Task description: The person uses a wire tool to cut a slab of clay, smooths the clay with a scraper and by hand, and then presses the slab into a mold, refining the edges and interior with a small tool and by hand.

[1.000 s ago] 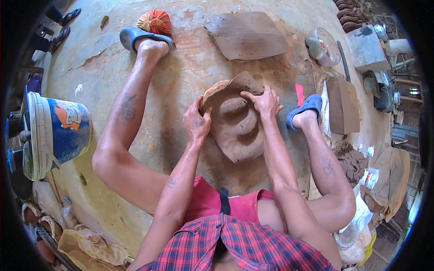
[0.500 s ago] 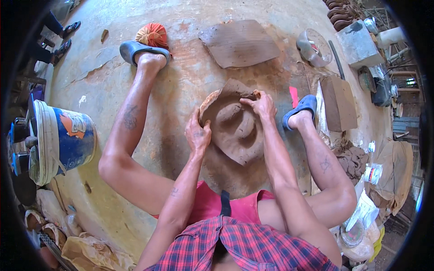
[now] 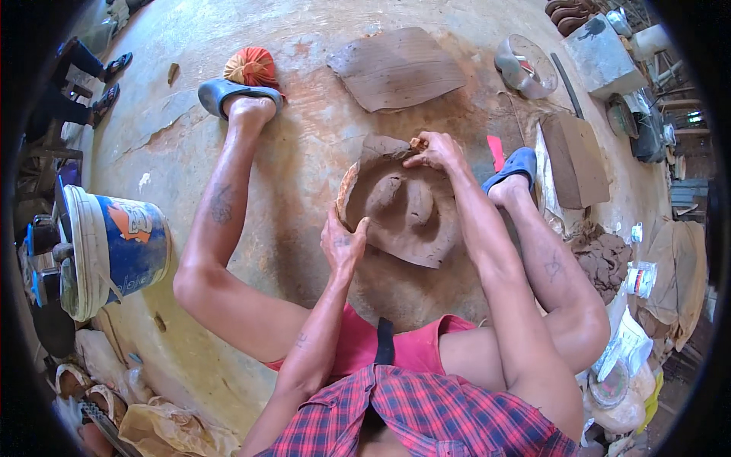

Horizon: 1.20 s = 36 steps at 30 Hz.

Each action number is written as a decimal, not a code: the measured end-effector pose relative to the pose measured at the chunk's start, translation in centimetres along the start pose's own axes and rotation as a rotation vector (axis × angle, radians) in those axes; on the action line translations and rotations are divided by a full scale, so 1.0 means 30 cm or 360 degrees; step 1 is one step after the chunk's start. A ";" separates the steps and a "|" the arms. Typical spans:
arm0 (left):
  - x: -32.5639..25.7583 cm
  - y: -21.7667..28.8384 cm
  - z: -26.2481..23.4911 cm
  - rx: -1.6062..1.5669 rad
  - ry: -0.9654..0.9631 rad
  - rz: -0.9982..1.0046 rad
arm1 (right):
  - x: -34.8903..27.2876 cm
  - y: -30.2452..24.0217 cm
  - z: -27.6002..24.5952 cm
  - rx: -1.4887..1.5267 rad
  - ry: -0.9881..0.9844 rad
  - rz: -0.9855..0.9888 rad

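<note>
A brown clay sheet (image 3: pixel 388 242) lies pressed into a round mould, with two raised lumps showing in its middle. The mould's orange-tan rim (image 3: pixel 347 185) is bare along the left side and at a small spot on top. My left hand (image 3: pixel 342 242) grips the lower left edge, thumb on the clay and fingers outside. At the upper right edge, my right hand (image 3: pixel 437 151) is closed over the rim, its thumb on the clay inside. Part of the clay's right edge is hidden behind my right forearm.
Beyond the mould lies a flat clay slab (image 3: pixel 400 68), with a clear plastic ring (image 3: pixel 525 67) to its right. A clay block (image 3: pixel 572 160) and clay lumps (image 3: pixel 601 263) sit at right. A red-and-cream cloth bundle (image 3: pixel 253 67) touches my left shoe; a blue-and-white bucket (image 3: pixel 129 244) stands left.
My right hand has shifted up along the rim, and its hold is now at the mould's top right. The clay's upper edge looks more folded down. My left hand keeps its grip.
</note>
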<state>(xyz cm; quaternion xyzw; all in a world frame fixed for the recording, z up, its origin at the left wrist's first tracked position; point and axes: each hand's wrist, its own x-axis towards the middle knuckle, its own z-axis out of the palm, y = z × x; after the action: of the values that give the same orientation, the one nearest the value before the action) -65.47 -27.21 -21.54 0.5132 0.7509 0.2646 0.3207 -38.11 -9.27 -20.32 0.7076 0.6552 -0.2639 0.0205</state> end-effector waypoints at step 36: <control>0.053 0.068 0.001 -0.0246 -0.0473 -0.0307 | -0.258 -0.191 0.083 -0.0073 0.0803 0.0679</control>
<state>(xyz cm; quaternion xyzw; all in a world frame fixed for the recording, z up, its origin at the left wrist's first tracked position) -64.64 -25.04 -20.42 0.4462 0.7183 0.2107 0.4904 -44.35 -16.49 -17.54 0.8712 0.4825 -0.0553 -0.0716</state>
